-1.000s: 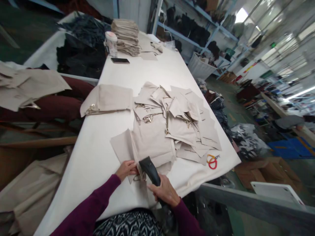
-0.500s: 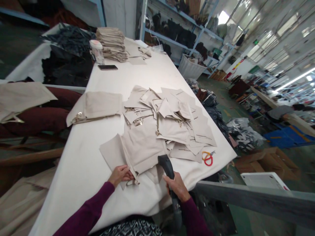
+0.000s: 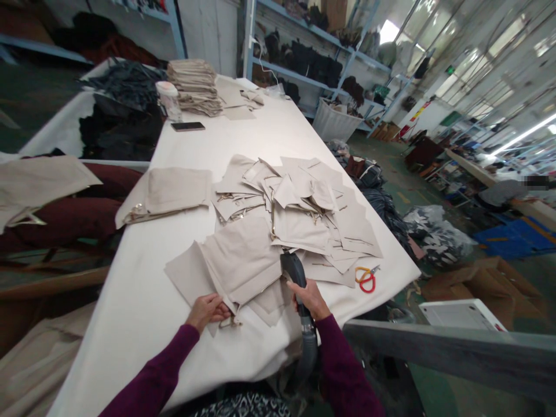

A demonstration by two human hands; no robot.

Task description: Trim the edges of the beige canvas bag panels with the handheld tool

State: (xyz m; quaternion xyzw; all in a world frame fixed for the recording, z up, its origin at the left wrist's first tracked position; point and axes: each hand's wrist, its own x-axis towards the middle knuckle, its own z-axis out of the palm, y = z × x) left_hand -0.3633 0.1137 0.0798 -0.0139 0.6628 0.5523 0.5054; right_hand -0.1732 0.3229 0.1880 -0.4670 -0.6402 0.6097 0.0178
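Pressing your left hand onto a beige canvas panel at the near edge of the white-covered cutting table, fingers lying flat and close together beside a small metal fitting, you grip a black handheld nozzle in your right hand, fingers wrapped tightly round its handle, as its grey hose drops past the table's near edge beside your maroon sleeve; the panel lies on the table just left of the nozzle, touching a loose heap of beige cloth pieces at mid-table, with red-and-yellow scissors just right of the heap near the table's right edge and a folded beige bag at the table's left edge; farther along the table sit a black phone, a white jar and a stack of folded beige cloth, while blue metal shelves loaded with dark goods stand beyond the table's far end
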